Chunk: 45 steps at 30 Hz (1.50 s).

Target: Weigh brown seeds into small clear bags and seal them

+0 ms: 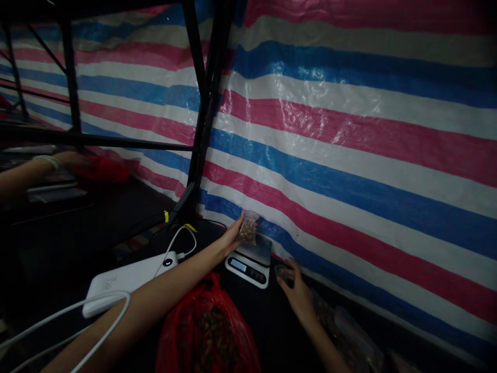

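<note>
My left hand is closed on a small clear plastic bag with brown dried bits in it. The bag is held up over the metal plate of a white digital kitchen scale, whose display is lit. To the right of the scale, my right hand curls its thumb and fingers round a small clear cup; its contents are too dark to make out. An open red plastic bag, filled with similar brown dried bits, sits in front of the scale between my forearms.
A white power bank with white cables lies under my left forearm. Clear plastic bags lie beside my right forearm. Striped sheeting hangs behind a black metal frame. At far left, another person's hand touches a red bag.
</note>
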### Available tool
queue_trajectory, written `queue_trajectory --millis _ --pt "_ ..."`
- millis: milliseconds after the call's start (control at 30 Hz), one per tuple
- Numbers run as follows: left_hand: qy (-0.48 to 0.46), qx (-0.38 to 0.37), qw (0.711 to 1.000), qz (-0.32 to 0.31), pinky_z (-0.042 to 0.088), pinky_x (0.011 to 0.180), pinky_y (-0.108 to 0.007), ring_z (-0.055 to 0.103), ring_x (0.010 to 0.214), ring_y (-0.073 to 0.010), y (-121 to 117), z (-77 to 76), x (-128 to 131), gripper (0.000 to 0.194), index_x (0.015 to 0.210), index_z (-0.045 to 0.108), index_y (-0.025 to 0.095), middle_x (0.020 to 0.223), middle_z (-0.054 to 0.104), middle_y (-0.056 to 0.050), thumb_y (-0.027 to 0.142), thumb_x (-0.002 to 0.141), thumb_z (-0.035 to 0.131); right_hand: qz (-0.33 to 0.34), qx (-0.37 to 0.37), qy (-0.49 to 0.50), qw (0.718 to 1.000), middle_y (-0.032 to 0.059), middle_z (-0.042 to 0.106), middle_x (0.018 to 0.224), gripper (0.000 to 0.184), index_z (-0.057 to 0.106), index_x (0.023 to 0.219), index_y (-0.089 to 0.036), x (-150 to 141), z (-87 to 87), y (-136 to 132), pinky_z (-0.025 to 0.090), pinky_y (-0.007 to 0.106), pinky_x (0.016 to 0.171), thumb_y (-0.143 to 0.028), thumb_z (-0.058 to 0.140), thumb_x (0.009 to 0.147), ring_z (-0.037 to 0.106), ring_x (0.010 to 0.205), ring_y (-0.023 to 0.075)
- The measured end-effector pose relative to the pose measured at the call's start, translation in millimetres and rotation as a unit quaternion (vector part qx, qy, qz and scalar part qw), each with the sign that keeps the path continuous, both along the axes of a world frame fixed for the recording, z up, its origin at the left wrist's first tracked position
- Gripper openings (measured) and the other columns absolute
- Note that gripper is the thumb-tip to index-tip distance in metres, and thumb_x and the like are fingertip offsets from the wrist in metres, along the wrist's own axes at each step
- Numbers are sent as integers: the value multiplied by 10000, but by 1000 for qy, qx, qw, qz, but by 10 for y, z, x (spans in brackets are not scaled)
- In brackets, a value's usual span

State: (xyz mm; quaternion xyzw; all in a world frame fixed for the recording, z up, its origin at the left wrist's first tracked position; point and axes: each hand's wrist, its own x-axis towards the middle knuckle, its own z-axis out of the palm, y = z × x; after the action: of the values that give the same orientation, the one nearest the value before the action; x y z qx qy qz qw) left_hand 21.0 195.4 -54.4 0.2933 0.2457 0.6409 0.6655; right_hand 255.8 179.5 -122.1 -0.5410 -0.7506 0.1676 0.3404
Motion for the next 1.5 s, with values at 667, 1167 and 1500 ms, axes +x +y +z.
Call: queue_trajectory --millis 667,1167,1500 --pt "351 123 920 120 398 708 -236 518 718 -146 -483 -343 768 389 745 591 127 719 591 -8 491 776 456 110 -59 210 970 40 682 775 270 676 727 -173 68 533 -103 427 338 769 -422 572 703 601 787 214" --pt "457 184 871 2 413 832 -291 557 882 -198 -627 -500 864 411 958 617 141 902 646 -39 460 833 390 -103 100 194 970 6 625 756 188 598 766 -197 -73 160 -774 390 278 725 -305 457 829 560 740 157" --pt "453 112 884 18 459 546 -216 560 649 -147 -527 -527 872 380 790 644 123 760 651 -42 480 664 612 -133 64 161 976 7 612 802 149 514 843 -224 -59 98 -665 375 307 754 -318 401 863 556 811 178"
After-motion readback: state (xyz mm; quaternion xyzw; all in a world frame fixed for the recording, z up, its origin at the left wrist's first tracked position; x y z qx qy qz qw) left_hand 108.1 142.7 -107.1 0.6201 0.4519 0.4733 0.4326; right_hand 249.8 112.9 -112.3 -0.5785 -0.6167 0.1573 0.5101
